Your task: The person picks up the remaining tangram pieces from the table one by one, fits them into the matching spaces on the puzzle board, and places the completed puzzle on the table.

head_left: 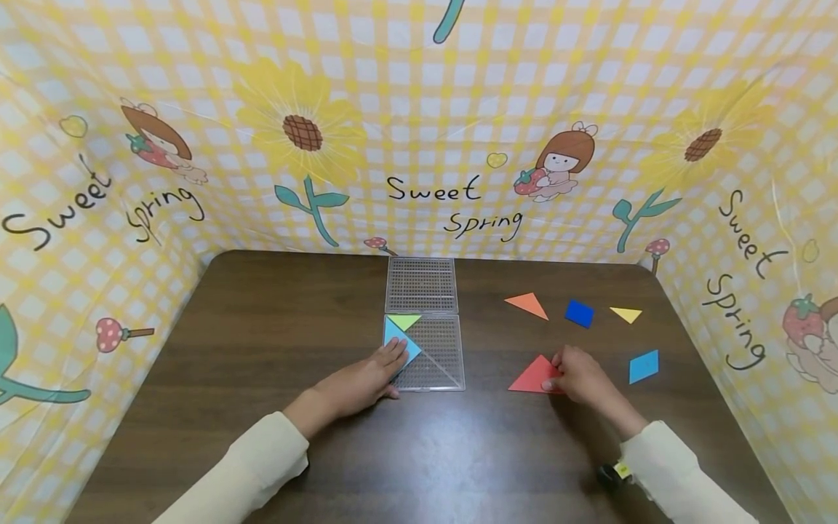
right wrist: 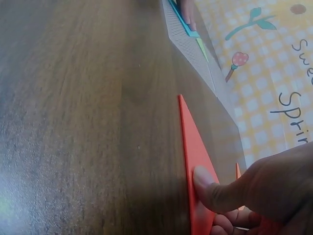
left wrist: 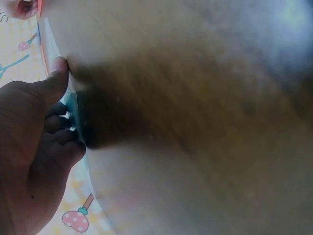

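Note:
My left hand [head_left: 374, 370] rests with its fingertips on a light blue triangle [head_left: 393, 333], which lies along the left side of a clear square tray [head_left: 452, 364]. A small green triangle [head_left: 404, 321] borders it at the tray's top edge. Over on the right, my right hand [head_left: 579, 372] pinches a large red triangle [head_left: 532, 377] by its right part. The right wrist view shows the thumb lying on the face of the red triangle [right wrist: 195, 161], with the other fingers curled at its far edge.
Beyond the tray lies its hinged clear lid [head_left: 421, 285]. To the right are an orange triangle [head_left: 532, 304], a dark blue square [head_left: 579, 314], a yellow triangle [head_left: 627, 314] and a blue parallelogram [head_left: 644, 366]. A checked cloth [head_left: 419, 145] walls the table on three sides.

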Demonstrator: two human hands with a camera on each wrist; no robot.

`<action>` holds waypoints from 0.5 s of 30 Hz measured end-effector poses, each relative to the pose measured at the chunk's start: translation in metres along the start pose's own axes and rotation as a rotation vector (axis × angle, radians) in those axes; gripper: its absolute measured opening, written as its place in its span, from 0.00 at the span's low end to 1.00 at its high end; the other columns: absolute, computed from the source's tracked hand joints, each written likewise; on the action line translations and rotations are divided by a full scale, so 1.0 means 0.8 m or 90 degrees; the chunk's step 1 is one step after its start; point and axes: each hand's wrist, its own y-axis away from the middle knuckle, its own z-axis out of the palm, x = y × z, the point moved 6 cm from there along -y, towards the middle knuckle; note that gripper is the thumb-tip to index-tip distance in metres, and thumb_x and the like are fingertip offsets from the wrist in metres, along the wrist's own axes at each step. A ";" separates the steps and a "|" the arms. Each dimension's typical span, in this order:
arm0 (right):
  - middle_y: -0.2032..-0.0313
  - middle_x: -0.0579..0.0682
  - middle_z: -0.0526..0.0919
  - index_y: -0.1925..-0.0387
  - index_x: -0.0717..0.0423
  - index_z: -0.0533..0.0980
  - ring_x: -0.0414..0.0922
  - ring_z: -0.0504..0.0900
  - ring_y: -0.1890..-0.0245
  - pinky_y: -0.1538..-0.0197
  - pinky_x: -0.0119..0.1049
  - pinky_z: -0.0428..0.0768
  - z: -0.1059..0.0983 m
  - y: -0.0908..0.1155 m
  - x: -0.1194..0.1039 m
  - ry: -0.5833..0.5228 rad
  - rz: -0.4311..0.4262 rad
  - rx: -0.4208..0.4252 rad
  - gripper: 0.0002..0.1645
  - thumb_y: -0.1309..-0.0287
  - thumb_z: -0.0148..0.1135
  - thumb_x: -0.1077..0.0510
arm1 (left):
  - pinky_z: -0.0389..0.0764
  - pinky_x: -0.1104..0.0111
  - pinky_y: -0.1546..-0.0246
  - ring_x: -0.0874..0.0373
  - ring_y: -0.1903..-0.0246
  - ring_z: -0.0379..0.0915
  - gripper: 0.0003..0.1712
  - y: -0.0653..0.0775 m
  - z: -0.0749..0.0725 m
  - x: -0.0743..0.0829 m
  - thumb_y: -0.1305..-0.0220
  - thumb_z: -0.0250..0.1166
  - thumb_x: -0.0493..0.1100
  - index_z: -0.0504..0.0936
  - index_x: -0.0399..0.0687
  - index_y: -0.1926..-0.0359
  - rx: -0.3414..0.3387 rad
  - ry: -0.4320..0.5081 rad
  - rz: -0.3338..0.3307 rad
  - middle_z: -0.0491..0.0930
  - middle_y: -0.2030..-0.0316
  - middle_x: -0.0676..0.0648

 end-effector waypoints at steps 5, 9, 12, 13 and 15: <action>0.63 0.55 0.76 0.57 0.64 0.74 0.49 0.73 0.63 0.62 0.40 0.78 -0.001 0.002 -0.003 0.003 0.001 0.005 0.25 0.53 0.75 0.58 | 0.62 0.57 0.33 0.47 0.25 0.39 0.40 0.002 -0.004 -0.002 0.30 0.55 0.52 0.50 0.41 0.26 -0.019 0.029 -0.010 0.43 0.24 0.41; 0.64 0.54 0.75 0.57 0.64 0.74 0.48 0.72 0.63 0.62 0.40 0.78 0.000 0.002 -0.007 0.007 -0.009 0.008 0.24 0.53 0.75 0.58 | 0.63 0.58 0.33 0.47 0.25 0.39 0.41 0.002 -0.004 -0.004 0.30 0.56 0.53 0.51 0.41 0.26 -0.028 0.028 -0.019 0.42 0.24 0.42; 0.64 0.54 0.73 0.58 0.64 0.72 0.49 0.71 0.62 0.61 0.40 0.78 0.000 0.002 -0.007 0.006 -0.016 0.001 0.25 0.54 0.75 0.59 | 0.63 0.57 0.33 0.47 0.25 0.39 0.41 0.000 -0.003 -0.004 0.31 0.56 0.53 0.52 0.40 0.26 -0.028 0.021 -0.016 0.44 0.25 0.41; 0.64 0.54 0.73 0.58 0.64 0.72 0.49 0.70 0.61 0.61 0.40 0.77 0.000 0.002 -0.007 0.006 -0.018 -0.003 0.25 0.54 0.75 0.59 | 0.62 0.57 0.33 0.47 0.25 0.39 0.41 -0.001 -0.004 -0.003 0.31 0.57 0.53 0.52 0.40 0.26 -0.027 0.020 -0.015 0.44 0.25 0.41; 0.64 0.54 0.72 0.58 0.63 0.71 0.49 0.70 0.61 0.62 0.39 0.76 0.000 0.002 -0.007 0.003 -0.021 -0.009 0.25 0.54 0.75 0.59 | 0.62 0.57 0.32 0.47 0.25 0.40 0.40 -0.002 -0.004 -0.003 0.31 0.57 0.53 0.53 0.40 0.27 -0.027 0.017 -0.013 0.45 0.25 0.41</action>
